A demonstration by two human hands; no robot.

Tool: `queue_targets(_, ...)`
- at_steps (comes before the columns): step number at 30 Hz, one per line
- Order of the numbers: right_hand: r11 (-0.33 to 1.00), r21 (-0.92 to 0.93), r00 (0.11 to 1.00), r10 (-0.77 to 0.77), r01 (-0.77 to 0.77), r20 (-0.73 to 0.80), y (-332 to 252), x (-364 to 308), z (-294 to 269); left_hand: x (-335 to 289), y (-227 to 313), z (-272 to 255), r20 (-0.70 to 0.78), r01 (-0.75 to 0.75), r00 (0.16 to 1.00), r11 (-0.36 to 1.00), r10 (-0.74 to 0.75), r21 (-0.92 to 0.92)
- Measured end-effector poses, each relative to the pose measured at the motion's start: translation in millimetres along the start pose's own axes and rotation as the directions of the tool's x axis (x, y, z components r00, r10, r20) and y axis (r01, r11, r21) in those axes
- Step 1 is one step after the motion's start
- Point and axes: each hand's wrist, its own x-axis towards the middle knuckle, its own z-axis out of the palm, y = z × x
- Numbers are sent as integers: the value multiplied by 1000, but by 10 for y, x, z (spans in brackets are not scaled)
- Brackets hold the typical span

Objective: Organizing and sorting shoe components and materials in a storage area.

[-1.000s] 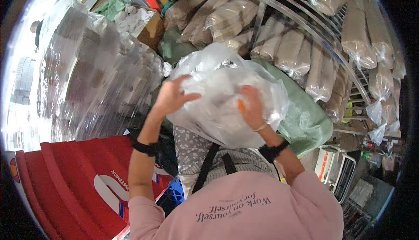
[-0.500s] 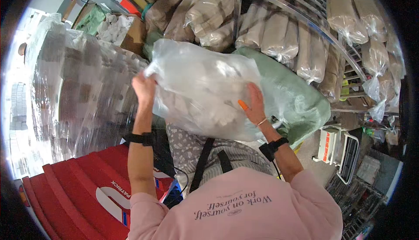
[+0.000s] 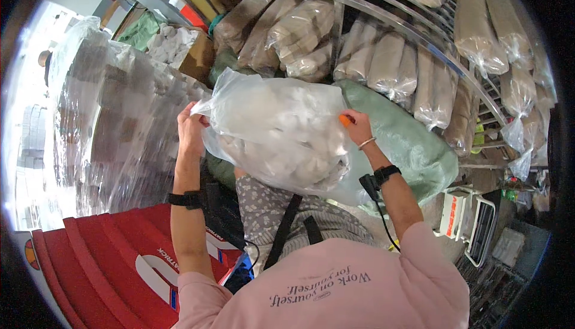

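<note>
Below left hand [image 3: 190, 126] and right hand [image 3: 358, 126]: dark lettering [image 3: 320, 287], upside down, on the pink shirt [image 3: 413, 293].
Red cover [image 3: 108, 257]: below the left hand, ridged, with white lettering beside a big white curve.
White box [image 3: 458, 218]: red characters on its face, below and right of the right hand.
Bag [image 3: 281, 131]: between the hands, translucent whitish plastic, its left corner drawn to a point, pale lumpy contents showing through; green sack [image 3: 419, 143] to its right, partly behind it.
Left hold: thumb and fingers pinching the bag's left corner.
Right hold: pinching its right edge, orange sleeve [image 3: 345, 120] on one digit.
Forearms [image 3: 190, 227]: both reaching forward, the right angled inward, each with a black band [image 3: 187, 199].
</note>
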Motion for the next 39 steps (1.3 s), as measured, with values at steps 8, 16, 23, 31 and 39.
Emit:
queue_targets(8,796,406,893,-396,450,-214,-1170,32,-584,-21,33,-252,-67,124,991,986,-117,111)
queue_targets(16,525,733,900,-298,433,-318,-2153,106,-914,-125,378,-287,163,63,979,948,-119,311)
queue_targets(23,499,-178,530,-798,848,286,-1773,-165,356,-201,407,-149,207,143,969,990,-137,-17)
queue_targets(31,658,265,667,-742,705,65,-2619,186,-159,-87,653,-468,96,163,985,956,-143,-244)
queue_targets(39,709,-16,709,-705,705,-9,-3177,92,31,-120,635,-346,41,186,982,928,-182,-324)
